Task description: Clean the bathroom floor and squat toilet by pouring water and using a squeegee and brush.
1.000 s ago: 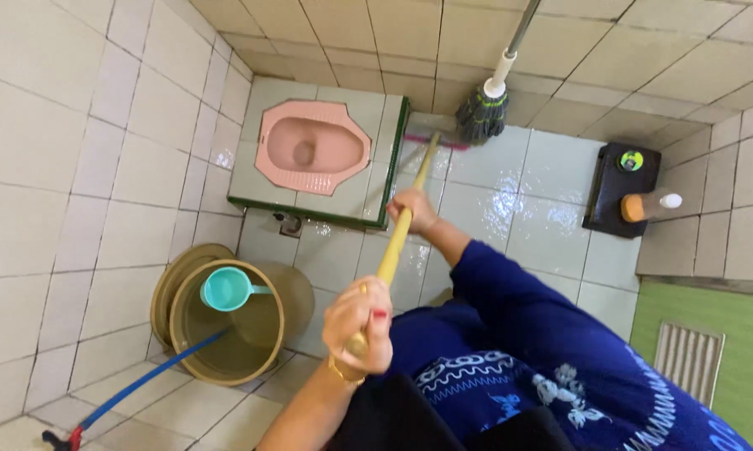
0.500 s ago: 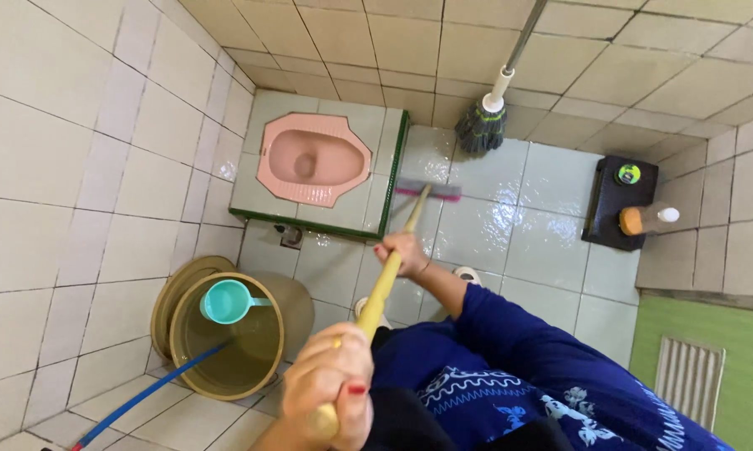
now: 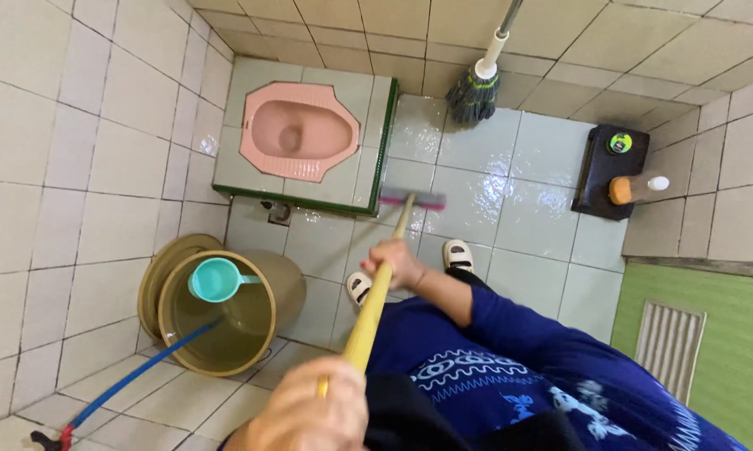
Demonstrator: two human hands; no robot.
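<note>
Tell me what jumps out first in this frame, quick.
The pink squat toilet on its raised tiled step at top left stands out first. Next comes the long yellow broom handle running up the middle, gripped by both hands, left hand low and right hand higher, its brush head on the wet floor. At lower left, a tan bucket holds a teal scoop.

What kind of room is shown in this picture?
Most likely a small tiled bathroom. A pink squat toilet sits on a raised step, a water bucket holds a teal dipper, and a mop leans in the corner.
</note>
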